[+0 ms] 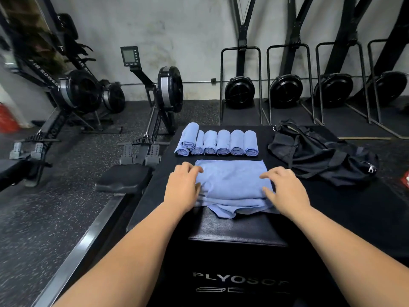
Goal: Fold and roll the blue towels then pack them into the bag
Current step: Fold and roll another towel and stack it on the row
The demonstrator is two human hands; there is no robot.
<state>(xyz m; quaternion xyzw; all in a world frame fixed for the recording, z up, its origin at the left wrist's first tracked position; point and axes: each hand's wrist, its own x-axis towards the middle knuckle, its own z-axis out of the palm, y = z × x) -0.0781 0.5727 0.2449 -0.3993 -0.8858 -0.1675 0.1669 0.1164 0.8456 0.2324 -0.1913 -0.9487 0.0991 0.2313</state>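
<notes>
Here the folded blue towel [232, 180] lies on the black worktop [332, 207]. The left hand [182, 189] and the right hand [285, 189] press on its side edges, thumbs spread from bent fingers. Behind this towel the rolled towels [223, 142] lie in a row. To the right of it lies the black bag [321, 154].

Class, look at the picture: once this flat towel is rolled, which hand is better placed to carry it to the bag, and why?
Probably the right hand: the black bag lies on its side of the flat towel, while the left hand would have to cross over.
</notes>
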